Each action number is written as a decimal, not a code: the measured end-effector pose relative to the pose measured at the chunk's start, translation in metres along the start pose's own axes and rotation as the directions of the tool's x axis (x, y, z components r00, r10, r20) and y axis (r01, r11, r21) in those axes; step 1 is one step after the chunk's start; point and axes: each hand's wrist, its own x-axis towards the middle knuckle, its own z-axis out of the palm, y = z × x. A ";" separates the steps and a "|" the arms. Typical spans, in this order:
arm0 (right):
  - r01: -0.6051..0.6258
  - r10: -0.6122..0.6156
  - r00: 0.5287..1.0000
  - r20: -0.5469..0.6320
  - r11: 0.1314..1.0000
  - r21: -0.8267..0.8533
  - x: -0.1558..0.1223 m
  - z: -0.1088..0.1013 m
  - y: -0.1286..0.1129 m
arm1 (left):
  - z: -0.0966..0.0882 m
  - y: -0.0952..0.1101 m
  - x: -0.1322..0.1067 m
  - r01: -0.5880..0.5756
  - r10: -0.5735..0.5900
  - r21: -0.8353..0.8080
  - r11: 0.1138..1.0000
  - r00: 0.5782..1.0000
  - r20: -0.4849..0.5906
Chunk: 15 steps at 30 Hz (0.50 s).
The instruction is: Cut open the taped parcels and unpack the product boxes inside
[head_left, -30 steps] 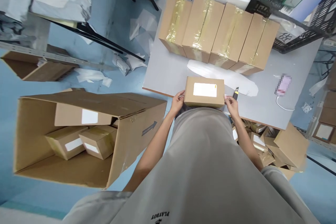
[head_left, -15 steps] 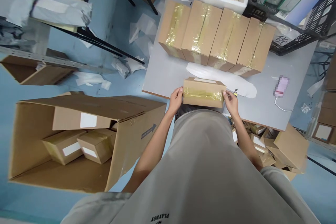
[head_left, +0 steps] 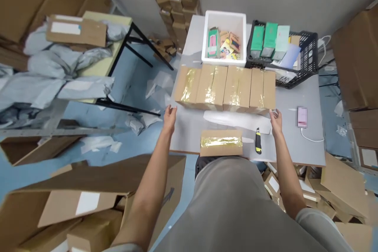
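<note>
In the head view, the left hand (head_left: 169, 119) and right hand (head_left: 276, 122) hang with fingers parted, flanking four taped boxes (head_left: 220, 86); whether the right touches is unclear. A smaller taped box (head_left: 221, 143) lies at the table's (head_left: 184, 136) near edge. The frame crops a large carton (head_left: 97, 179); a pink object (head_left: 302, 117) is pixelated.

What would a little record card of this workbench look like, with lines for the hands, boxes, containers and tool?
Left hand: open, holding nothing, close to the box row's left end; contact unclear
Right hand: open, holding nothing, close to the row's right end; contact unclear
Box row: four taped cardboard boxes, side by side
Single box: taped cardboard box at the table's front edge
Tool: yellow-and-black utility knife, right of the single box
Behind row: white foam box and black plastic crate
Surface: grey table
</note>
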 end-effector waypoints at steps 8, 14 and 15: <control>-0.220 0.178 0.946 0.272 0.966 0.132 0.039 0.025 -0.042 | 0.017 0.062 0.091 0.258 -0.242 -0.118 0.959 0.960 0.138; -0.252 0.190 0.930 0.314 0.952 0.173 0.027 0.022 -0.048 | 0.014 0.046 0.100 0.207 -0.199 -0.061 0.976 0.973 0.118; -0.246 0.185 0.930 0.318 0.955 0.163 0.025 0.019 -0.049 | 0.013 0.043 0.099 0.184 -0.176 -0.056 0.981 0.976 0.125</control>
